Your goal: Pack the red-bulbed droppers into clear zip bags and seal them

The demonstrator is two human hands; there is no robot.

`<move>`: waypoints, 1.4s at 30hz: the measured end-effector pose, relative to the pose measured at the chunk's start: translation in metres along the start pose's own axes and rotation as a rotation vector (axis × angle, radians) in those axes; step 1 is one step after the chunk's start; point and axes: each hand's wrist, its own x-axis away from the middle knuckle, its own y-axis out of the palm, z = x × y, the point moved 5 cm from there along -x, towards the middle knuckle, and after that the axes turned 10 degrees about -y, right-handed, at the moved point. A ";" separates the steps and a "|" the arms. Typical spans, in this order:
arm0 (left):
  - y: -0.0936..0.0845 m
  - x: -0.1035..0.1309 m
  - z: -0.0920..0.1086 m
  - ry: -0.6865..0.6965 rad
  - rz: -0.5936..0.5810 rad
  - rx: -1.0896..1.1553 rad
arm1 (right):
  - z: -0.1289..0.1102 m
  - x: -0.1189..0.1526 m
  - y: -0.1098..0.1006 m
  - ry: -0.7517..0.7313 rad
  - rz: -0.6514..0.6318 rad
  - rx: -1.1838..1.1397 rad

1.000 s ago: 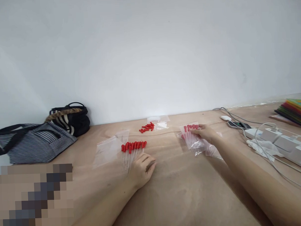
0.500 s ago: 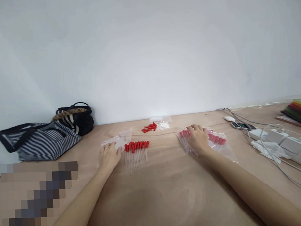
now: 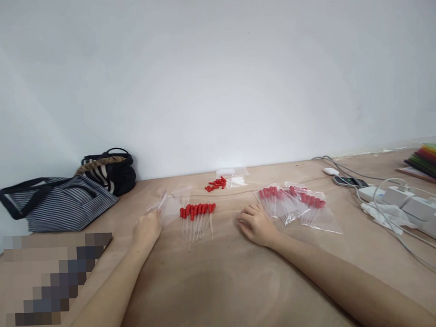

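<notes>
My left hand [image 3: 148, 228] is closed on the near left edge of a clear plastic bag [image 3: 174, 203], lifting part of it off the table. Just right of that bag lies a row of droppers [image 3: 197, 221], thin clear tubes with red rubber bulbs, bulbs pointing away from me. My right hand [image 3: 256, 224] is low over the table with loosely bent fingers and nothing in them that I can see. Beside it lie clear bags [image 3: 291, 208] filled with more red-bulbed droppers, partly overlapping.
Loose red bulbs [image 3: 217, 184] and a bag of thin clear tubes [image 3: 236, 181] lie near the wall. A striped bag [image 3: 65, 204] and a black bag [image 3: 120, 174] stand at left. White chargers [image 3: 421, 206], cables, a tissue [image 3: 386, 216] and colored sheets [image 3: 430, 161] sit at right.
My right hand has left the filled bags and moved left and nearer to me. My left hand has drawn back toward me, and the bag's edge is now raised in its fingers.
</notes>
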 end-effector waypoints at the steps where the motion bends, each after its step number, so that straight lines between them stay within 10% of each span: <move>1: -0.005 0.003 0.006 0.064 0.028 0.024 | -0.002 -0.003 0.004 -0.004 -0.015 -0.033; 5: -0.022 0.042 0.036 0.702 0.158 0.269 | -0.005 -0.019 0.023 0.015 -0.060 -0.143; 10: -0.023 0.097 0.041 1.138 -0.101 0.304 | -0.003 -0.047 0.040 -0.032 -0.160 -0.254; 16: -0.020 0.113 0.030 1.071 -0.453 0.286 | -0.009 -0.071 0.055 -0.187 -0.367 -0.144; 35: -0.012 0.141 0.082 1.217 -0.332 0.229 | 0.018 -0.049 0.026 -0.191 -0.587 0.115; 42: -0.007 0.134 0.101 0.672 -0.350 0.146 | 0.039 -0.011 -0.012 0.171 -0.364 -0.224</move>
